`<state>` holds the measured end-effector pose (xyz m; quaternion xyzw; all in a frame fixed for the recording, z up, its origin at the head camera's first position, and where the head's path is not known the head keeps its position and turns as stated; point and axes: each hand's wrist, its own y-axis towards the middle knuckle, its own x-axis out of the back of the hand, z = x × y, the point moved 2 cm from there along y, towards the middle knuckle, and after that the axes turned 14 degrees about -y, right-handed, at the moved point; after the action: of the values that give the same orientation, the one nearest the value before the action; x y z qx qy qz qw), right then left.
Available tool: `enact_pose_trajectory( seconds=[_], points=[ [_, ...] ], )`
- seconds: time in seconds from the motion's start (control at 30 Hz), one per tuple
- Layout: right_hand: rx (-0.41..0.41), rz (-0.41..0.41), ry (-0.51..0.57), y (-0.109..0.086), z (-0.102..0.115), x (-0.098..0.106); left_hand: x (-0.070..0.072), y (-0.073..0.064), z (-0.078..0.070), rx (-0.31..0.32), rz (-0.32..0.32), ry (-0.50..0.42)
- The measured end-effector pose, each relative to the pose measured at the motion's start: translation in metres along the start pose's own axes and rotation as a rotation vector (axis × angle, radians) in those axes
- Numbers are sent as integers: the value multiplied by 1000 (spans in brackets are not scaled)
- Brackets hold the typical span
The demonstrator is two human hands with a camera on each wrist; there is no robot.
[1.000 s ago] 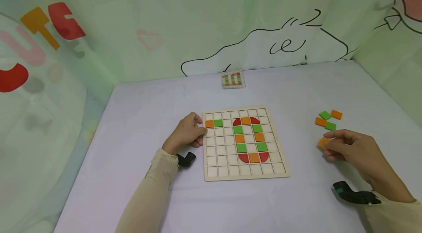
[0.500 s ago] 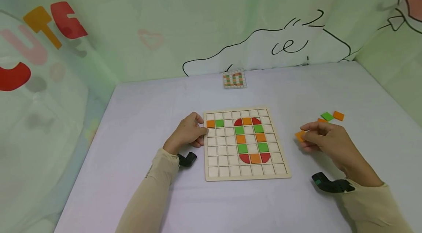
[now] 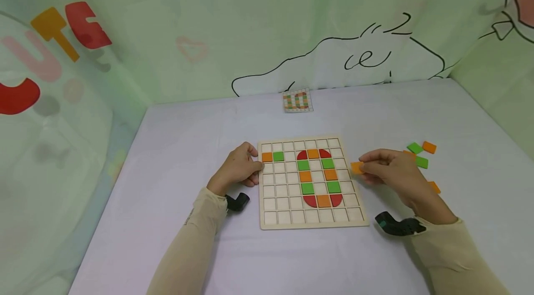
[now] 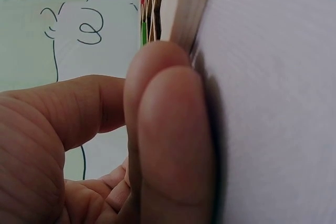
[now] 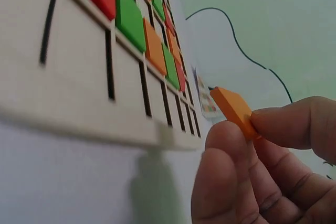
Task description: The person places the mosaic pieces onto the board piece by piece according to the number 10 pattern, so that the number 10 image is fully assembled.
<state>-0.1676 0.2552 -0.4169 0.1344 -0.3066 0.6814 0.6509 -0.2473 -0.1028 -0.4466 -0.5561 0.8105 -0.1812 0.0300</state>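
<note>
A square wooden grid board [image 3: 277, 217] lies on the table, with a ring of red, orange and green tiles in it. One orange tile [image 3: 267, 157] and one green tile [image 3: 278, 156] sit side by side near its upper left. My left hand [image 3: 235, 167] grips the board's left edge with thumb and fingers; in the left wrist view, the fingertips [image 4: 170, 108] cover part of that edge. Just off the board's right side, my right hand [image 3: 388, 169] pinches an orange square tile [image 5: 233, 111] between thumb and fingers, raised above the tabletop.
Several loose tiles lie at the right, among them a green one [image 3: 415, 148] and an orange one [image 3: 429, 147]. Another orange tile [image 3: 435, 187] is partly hidden behind the right wrist. A pattern card [image 3: 298, 100] lies at the table's back edge, before a printed curtain [image 3: 187, 21].
My right hand has moved left from the loose tiles to the board's right edge, carrying the orange tile. The left hand has stayed at the board's left edge.
</note>
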Motion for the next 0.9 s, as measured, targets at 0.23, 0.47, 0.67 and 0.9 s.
enact_pose_trajectory(
  seconds=[0.23, 0.47, 0.67, 0.9],
  points=[
    [9, 47, 0, 9, 19, -16, 1, 1, 1, 7, -1, -1],
    [8, 98, 7, 19, 34, -33, 0, 1, 1, 7, 1, -5],
    [10, 157, 35, 29, 45, -49, 0, 1, 1, 2, 2, 4],
    [23, 191, 45, 36, 56, -60, 0, 0, 0, -1, 6, -5]
  ],
)
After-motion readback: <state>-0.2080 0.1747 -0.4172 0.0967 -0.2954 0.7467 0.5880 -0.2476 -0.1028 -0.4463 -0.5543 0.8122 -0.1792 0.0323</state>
